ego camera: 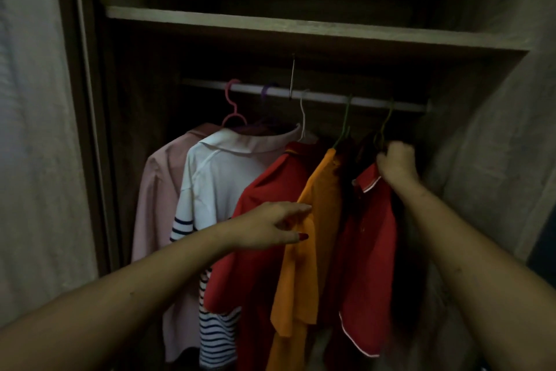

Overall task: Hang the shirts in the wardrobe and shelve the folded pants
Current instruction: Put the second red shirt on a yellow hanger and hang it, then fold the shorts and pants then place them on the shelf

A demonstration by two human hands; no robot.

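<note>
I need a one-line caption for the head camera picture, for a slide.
Right hand grips the hanger of a red shirt at the rail; left hand rests on an orange shirt.

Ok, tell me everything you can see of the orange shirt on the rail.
The orange shirt is plain, soft-looking fabric, short-sleeved, hanging from a green hanger hooked on the white rail. It hangs side-on between two red shirts, fourth from the left. The left hand touches its shoulder and sleeve. Its collar and hem are too dark to see.

Both hands reach forward: left (272,227) spread, right (397,164) clenched.
</note>
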